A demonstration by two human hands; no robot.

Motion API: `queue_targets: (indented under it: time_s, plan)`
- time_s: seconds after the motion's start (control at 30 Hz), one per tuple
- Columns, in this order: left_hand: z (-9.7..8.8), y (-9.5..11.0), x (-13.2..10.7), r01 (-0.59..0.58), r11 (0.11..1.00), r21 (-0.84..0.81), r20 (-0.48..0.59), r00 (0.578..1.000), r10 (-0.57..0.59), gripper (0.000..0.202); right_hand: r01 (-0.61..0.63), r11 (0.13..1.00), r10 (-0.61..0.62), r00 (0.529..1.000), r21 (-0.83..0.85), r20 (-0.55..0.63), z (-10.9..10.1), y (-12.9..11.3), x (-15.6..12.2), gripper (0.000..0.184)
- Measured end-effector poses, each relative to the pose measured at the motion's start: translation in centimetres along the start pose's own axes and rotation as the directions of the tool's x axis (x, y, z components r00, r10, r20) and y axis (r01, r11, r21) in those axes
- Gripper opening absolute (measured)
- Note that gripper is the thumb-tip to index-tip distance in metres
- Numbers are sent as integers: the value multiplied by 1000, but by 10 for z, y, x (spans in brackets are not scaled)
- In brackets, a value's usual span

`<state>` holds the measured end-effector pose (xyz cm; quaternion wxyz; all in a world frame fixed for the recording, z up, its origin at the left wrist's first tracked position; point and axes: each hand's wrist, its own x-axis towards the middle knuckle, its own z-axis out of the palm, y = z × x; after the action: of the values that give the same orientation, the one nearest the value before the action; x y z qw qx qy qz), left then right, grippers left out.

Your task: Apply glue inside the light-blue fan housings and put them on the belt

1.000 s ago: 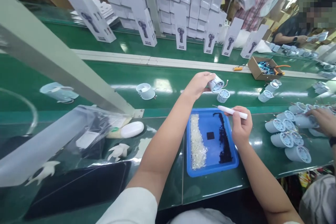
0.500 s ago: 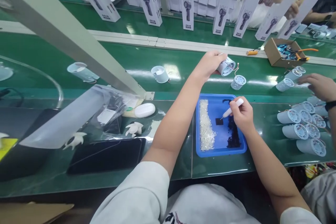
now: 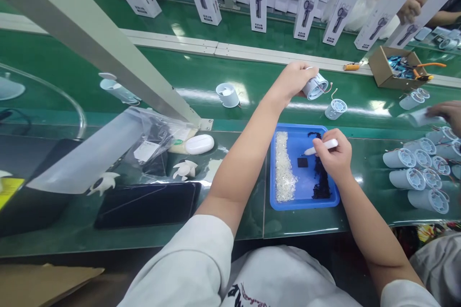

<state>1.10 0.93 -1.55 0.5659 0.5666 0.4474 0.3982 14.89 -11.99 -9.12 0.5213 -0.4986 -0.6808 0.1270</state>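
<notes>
Printed cartons (image 3: 306,9), clustered housings (image 3: 406,180) and a green bench (image 3: 298,226) suggest an assembly workshop.

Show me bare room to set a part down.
Bare green surface lies between the slanted post and the cylinder just right of it, and between the right hand and the cylinder cluster. In the blue tray, below the black square, is free floor between white granules and black bits. Crowded: that cluster and the left, with clear plastic and a dark panel.

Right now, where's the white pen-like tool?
Head view, right of centre: white tool in the right hand, tip over the blue tray near the black square.
</notes>
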Motion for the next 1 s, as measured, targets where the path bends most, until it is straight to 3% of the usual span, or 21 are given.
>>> queue_targets:
  time_s: [0.17, 0.33, 0.4, 0.53, 0.6, 0.7, 0.8, 1.0]
  plan:
    - [0, 0, -1, 1, 1000, -28, -4, 1000, -2, 16, 281, 949, -269, 958, -146, 101, 0, -5, -2, 41]
    - [0, 2, -1, 13, 999, -39, -23, 1000, -14, 16, 407, 905, -371, 899, -126, 234, -5, -8, -5, 42]
    - [0, 1, 0, 7, 999, -41, -26, 1000, -8, 15, 459, 880, -402, 856, -123, 325, -6, -11, -5, 39]
    - [1, -2, 2, 3, 998, -64, -28, 1000, -5, 13, 624, 769, -502, 723, -137, 474, -6, -21, -6, 32]
    - [1, -2, 2, 0, 998, -65, -32, 999, -2, 14, 649, 748, -521, 702, -135, 486, -6, -23, -7, 30]
    - [1, 0, 0, -1, 998, -67, -39, 999, -1, 16, 616, 776, -503, 734, -137, 456, -8, -22, -6, 33]
    - [0, 2, -1, -7, 997, -78, -42, 999, 4, 19, 534, 825, -445, 816, -185, 368, -10, -18, -3, 38]
    - [-2, 2, -2, -52, 995, -90, -35, 998, 49, 22, 290, 919, -282, 957, -267, 68, -8, -10, 3, 46]
